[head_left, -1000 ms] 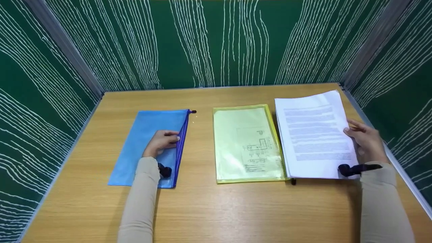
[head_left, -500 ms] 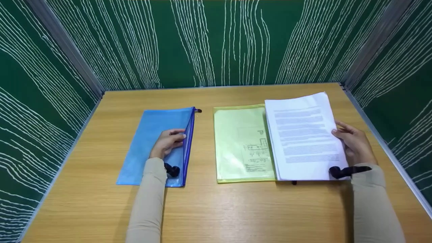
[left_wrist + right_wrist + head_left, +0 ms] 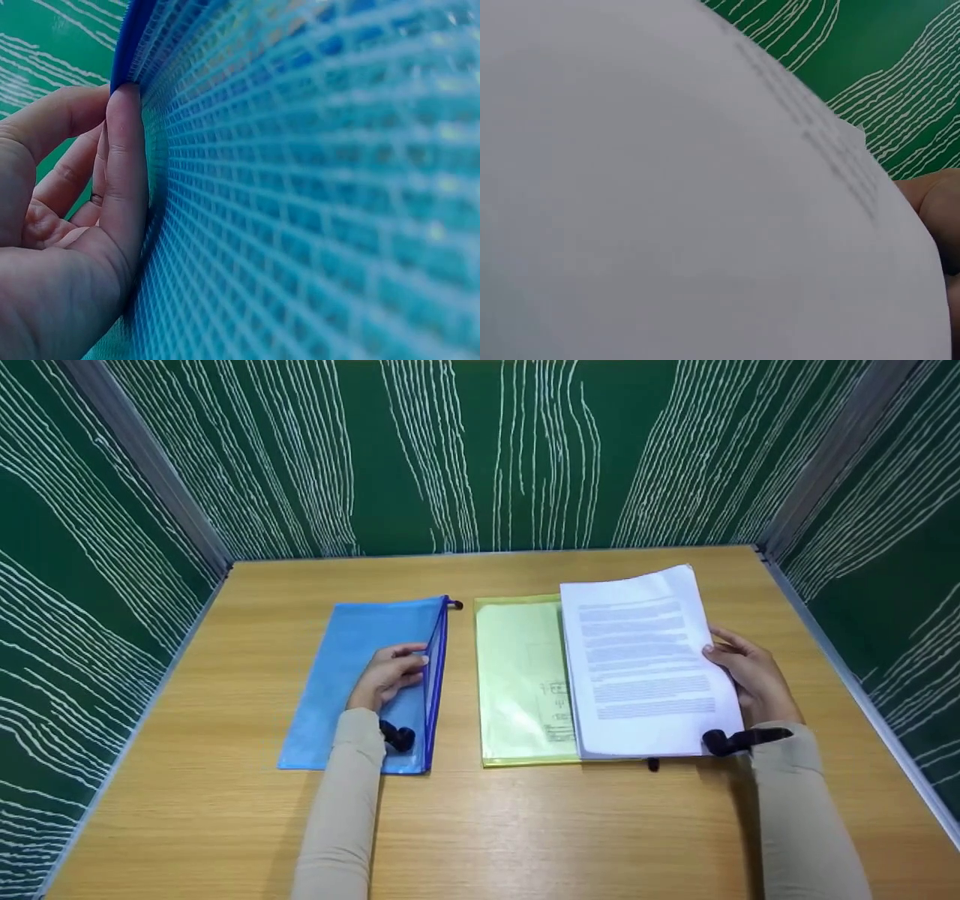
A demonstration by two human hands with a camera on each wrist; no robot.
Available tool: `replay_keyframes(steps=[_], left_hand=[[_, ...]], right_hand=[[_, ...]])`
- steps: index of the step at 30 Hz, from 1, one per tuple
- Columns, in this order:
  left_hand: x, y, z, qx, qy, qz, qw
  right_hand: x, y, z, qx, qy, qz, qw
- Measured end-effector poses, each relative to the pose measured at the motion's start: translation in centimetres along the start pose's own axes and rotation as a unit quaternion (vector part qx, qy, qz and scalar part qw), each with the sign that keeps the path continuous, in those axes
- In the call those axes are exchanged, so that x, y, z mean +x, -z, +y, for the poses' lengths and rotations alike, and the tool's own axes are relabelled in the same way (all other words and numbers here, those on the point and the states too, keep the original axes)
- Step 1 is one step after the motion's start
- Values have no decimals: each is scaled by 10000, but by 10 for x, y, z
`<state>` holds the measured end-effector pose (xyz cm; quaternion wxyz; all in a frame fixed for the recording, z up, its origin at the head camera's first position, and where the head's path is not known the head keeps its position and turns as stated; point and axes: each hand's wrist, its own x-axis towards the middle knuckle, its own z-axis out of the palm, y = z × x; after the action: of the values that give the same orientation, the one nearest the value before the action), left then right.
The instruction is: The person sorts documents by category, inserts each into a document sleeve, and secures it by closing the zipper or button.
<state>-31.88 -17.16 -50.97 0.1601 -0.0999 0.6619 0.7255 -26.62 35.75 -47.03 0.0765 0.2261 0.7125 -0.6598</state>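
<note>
A blue mesh zipper pouch (image 3: 360, 660) lies on the left half of the table, its dark blue zip edge gaping along the right side. My left hand (image 3: 388, 675) pinches the top layer at that edge; in the left wrist view the thumb and finger (image 3: 124, 165) meet at the zip band. My right hand (image 3: 754, 671) grips the right edge of a stack of printed paper sheets (image 3: 645, 675), thumb on top. The stack overlaps the right part of a yellow zipper pouch (image 3: 517, 682), which has a printed sheet inside. White paper (image 3: 690, 195) fills most of the right wrist view.
The wooden table (image 3: 510, 832) is enclosed at the back and sides by green panels (image 3: 480, 450) with white wavy lines. A dark zip pull (image 3: 653, 765) sticks out below the yellow pouch, and another zip pull (image 3: 457, 605) at the blue pouch's top right corner.
The right hand has carried the paper stack leftward, from beside the yellow pouch to over its right part. The left hand has drawn the blue pouch rightward, and its mouth gapes wider.
</note>
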Motion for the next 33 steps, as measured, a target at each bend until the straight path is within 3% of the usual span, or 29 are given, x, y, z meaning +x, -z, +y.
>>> replay_keyframes(steps=[5,16,33], left_hand=[[0,-8,1,-63,23,-53,10000],[2,-19,-2,-327,-29,-169,9993],[5,-34,-1,-731,-18,-211,9971]], right_hand=[[0,-14,-2,-29,-6,-203,9998],[0,-42,0,302,431,-729,9959],[7,-86,-2,645,541,-1086,9905]])
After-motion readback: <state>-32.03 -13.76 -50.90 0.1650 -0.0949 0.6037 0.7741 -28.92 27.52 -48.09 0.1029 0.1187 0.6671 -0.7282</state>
